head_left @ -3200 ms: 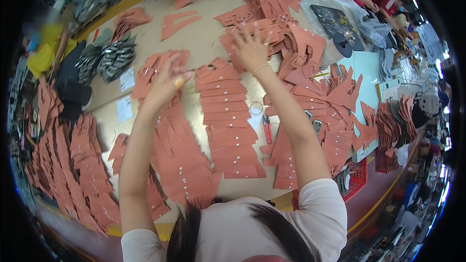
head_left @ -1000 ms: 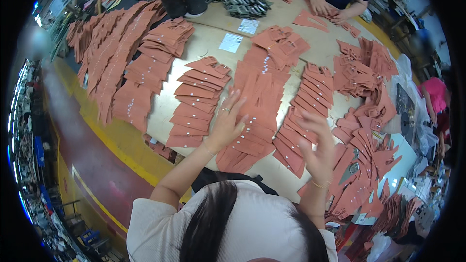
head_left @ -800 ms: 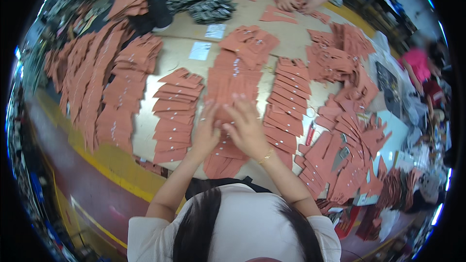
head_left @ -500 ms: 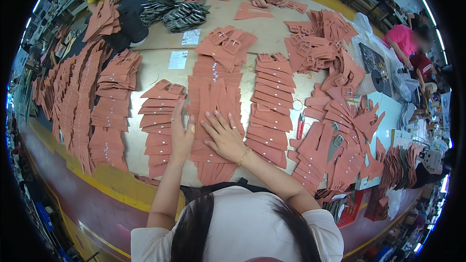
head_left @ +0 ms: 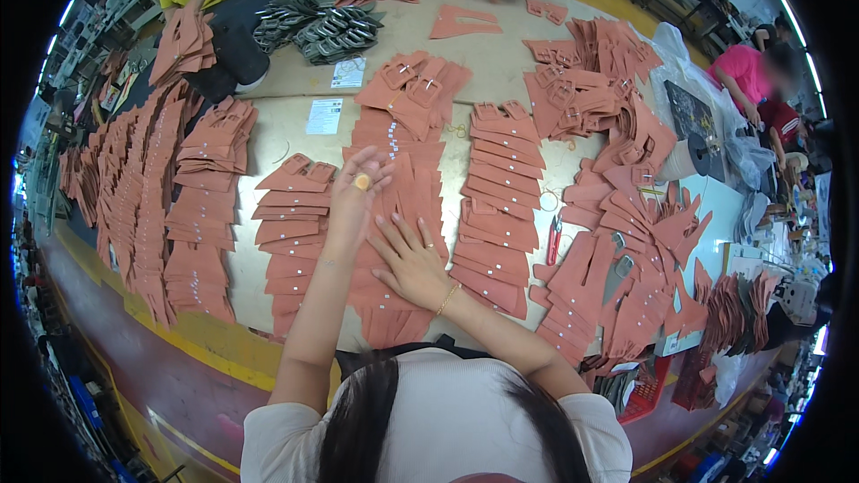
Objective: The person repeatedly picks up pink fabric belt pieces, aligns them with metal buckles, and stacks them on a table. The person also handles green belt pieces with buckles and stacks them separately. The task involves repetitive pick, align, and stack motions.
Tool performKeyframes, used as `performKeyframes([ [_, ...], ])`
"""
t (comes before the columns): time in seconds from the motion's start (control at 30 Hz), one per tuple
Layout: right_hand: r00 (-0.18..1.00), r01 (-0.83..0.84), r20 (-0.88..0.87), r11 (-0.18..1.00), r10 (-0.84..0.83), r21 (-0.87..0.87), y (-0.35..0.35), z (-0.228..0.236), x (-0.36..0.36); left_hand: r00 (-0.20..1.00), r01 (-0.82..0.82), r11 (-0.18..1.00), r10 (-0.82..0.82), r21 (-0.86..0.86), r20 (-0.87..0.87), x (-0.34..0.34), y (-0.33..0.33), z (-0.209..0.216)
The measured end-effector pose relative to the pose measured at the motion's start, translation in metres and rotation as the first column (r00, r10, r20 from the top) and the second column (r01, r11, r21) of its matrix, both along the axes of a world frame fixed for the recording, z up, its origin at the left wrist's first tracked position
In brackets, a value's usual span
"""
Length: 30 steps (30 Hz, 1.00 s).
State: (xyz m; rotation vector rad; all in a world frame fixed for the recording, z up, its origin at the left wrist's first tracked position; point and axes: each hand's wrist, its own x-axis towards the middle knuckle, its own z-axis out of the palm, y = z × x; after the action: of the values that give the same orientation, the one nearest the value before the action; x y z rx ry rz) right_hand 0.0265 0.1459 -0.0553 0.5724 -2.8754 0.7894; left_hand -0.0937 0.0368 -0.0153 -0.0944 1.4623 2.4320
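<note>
My right hand (head_left: 412, 259) lies with fingers spread on the coral-coloured cut pieces (head_left: 386, 293), which overlap in the middle column in front of me. My left hand (head_left: 365, 183) is raised just left of that column, fingers loosely curled and apart. A small round yellowish patch shows on it; what that is I cannot tell. Farther up the column lie coral pieces with buckles (head_left: 413, 88). To the left stands a fanned stack of buckled pieces (head_left: 300, 206) with small white labels. Another labelled stack (head_left: 499, 188) lies to the right.
Red-handled snips (head_left: 554, 240) lie right of the stacks, beside a heap of coral pieces (head_left: 626, 277). A thread cone (head_left: 685, 156) stands farther right. Dark buckled straps (head_left: 318, 27) and printed sheets (head_left: 324, 116) lie at the far side. Two co-workers handle pieces across the table.
My left hand has moved up and slightly right, its fingers curling. My right hand stays on the column, shifted slightly. The far co-worker's hands have lifted a piece off the table.
</note>
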Motion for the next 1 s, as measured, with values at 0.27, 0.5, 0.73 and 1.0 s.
performKeyframes([
  [0.27,1.000,-0.005,0.008,1.000,0.005,0.020,0.000,0.000,0.000,0.962,-0.039,0.947,-0.051,0.320,0.269,-0.050,0.010,-0.008],
  [0.5,1.000,0.013,-0.015,1.000,-0.013,-0.006,-0.001,-0.002,0.000,0.930,-0.114,0.920,-0.034,0.374,0.366,-0.102,-0.011,-0.004],
  [0.73,1.000,0.012,-0.022,0.999,-0.011,0.038,-0.002,-0.002,-0.001,0.857,-0.096,0.922,-0.116,0.376,0.502,-0.124,-0.002,-0.020],
  [1.0,1.000,0.014,-0.006,0.999,-0.014,0.045,-0.003,-0.004,-0.001,0.873,-0.060,0.917,-0.144,0.395,0.466,-0.130,0.009,-0.030],
])
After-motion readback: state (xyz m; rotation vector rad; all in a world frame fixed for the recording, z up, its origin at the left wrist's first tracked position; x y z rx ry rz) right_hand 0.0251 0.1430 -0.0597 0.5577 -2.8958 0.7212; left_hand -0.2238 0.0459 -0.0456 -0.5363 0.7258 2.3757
